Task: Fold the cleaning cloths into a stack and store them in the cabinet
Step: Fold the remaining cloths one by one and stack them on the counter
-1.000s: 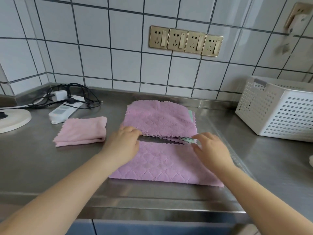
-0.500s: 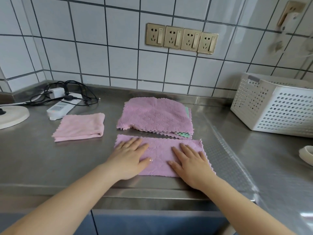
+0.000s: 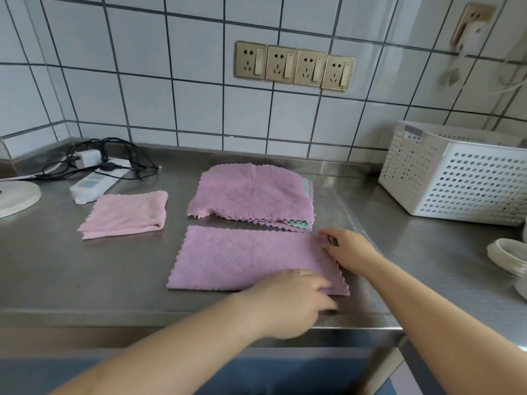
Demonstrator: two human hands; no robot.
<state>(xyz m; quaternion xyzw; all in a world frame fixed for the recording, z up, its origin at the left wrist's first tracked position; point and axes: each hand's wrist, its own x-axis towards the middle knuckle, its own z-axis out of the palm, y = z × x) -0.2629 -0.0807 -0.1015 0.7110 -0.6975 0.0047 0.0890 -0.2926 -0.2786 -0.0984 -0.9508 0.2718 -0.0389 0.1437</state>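
Observation:
A purple cloth [image 3: 242, 258], folded to a long strip, lies flat on the steel counter [image 3: 85, 280] near its front edge. My left hand [image 3: 291, 297] reaches across to the strip's near right corner, fingers on top and thumb at the edge, gripping it. My right hand [image 3: 348, 249] pinches the far right corner with curled fingers. Behind the strip sits a pile of unfolded cloths [image 3: 251, 195], purple on top with green edges showing at the right. A folded pink cloth [image 3: 125, 213] lies to the left.
A white perforated basket [image 3: 462, 178] stands at the back right. White dishes [image 3: 507, 258] sit at the right edge. A power strip with black cables [image 3: 97, 178] and a round white object [image 3: 14, 198] lie at the back left. Blue cabinet fronts [image 3: 285, 374] show below the counter.
Both hands lay flat on the middle of the folded strip. They have since slid to its right end, the left to the near corner and the right to the far corner.

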